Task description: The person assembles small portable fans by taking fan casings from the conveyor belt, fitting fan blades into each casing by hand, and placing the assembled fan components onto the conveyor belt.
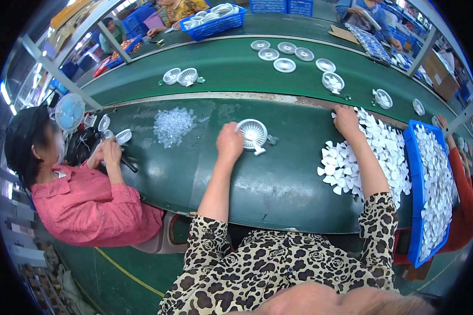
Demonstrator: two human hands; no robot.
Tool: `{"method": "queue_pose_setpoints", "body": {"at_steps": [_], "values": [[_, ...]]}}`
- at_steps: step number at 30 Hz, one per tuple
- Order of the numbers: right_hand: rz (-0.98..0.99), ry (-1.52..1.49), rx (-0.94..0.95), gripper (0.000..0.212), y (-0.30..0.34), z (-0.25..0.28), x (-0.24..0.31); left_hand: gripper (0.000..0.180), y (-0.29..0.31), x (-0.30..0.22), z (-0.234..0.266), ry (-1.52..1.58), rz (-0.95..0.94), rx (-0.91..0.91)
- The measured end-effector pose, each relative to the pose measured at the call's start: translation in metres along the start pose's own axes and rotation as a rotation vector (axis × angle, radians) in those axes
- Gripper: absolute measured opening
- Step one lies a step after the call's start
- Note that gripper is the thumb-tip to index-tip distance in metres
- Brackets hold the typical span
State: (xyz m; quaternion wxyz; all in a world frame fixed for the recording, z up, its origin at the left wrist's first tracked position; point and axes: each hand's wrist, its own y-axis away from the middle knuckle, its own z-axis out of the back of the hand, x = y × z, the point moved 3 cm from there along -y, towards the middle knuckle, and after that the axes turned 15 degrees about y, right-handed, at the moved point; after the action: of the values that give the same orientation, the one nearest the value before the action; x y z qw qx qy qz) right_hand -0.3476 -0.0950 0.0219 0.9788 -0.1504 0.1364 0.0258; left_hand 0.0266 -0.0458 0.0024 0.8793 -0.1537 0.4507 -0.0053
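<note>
My left hand (229,143) is closed on the left rim of a white round finned lamp housing (254,132), which rests on the green worktable. A small white part sticks out at its lower edge, and a small greenish piece (272,139) is beside it. My right hand (347,122) reaches over the far left edge of a heap of white fan-shaped plastic pieces (382,149). Its fingers are pinched together, with a small white piece (333,115) showing at the tips. The forearm covers part of the heap.
A blue tray (416,194) of similar pieces stands right of the heap. Clear small parts (172,127) lie at left. Beyond a raised strip, a green belt (220,79) carries several housings (285,65). A co-worker in pink (89,210) sits at left; others work around.
</note>
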Motion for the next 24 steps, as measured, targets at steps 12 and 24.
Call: {"method": "queue_pose_setpoints", "body": {"at_steps": [12, 24], "values": [[-0.091, -1.552, 0.626, 0.026, 0.076, 0.075, 0.081, 0.026, 0.021, -0.033, -0.023, 1.343, 0.552, 0.216], [0.413, -0.517, 0.048, 0.037, 0.134, 0.111, 0.137, 0.028, 0.035, -0.038, -0.036, 1.433, 0.644, 0.325]]}}
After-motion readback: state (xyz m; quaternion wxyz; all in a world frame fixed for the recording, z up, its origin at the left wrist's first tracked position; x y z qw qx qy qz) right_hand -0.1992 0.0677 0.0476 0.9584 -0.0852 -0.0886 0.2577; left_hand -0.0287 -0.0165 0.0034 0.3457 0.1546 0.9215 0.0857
